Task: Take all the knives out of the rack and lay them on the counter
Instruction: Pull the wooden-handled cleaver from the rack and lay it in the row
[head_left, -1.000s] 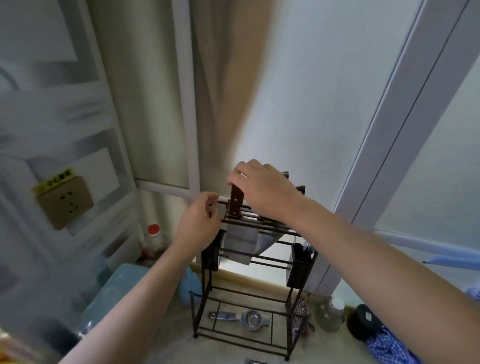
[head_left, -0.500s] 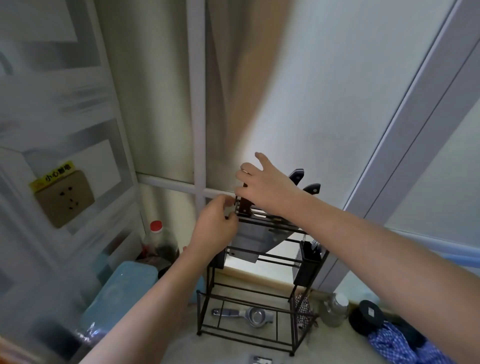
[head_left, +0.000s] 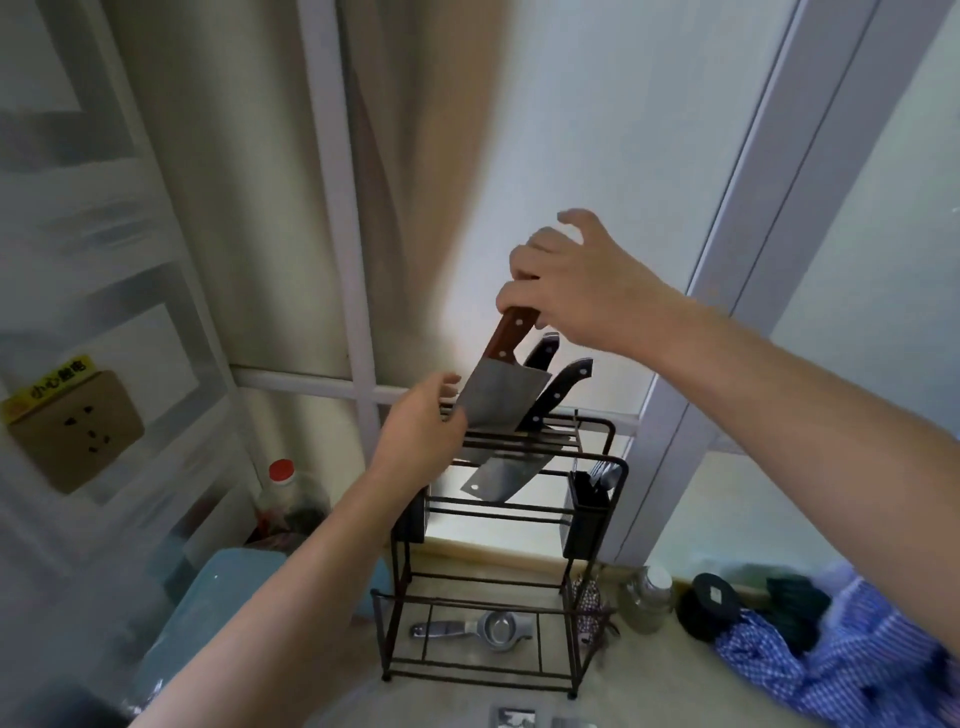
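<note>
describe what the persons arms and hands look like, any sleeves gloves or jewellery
Both arms are bare along all that shows, with no sleeves in view. The left hand and right hand wear no gloves. No rings, watch or bracelet can be seen on the fingers or wrists, and no markings show.

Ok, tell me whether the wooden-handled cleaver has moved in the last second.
Yes. The wooden-handled cleaver has risen against the black wire rack: a second ago its blade hung below the top rails; now most of it stands above them, lifted by the right hand.
</note>
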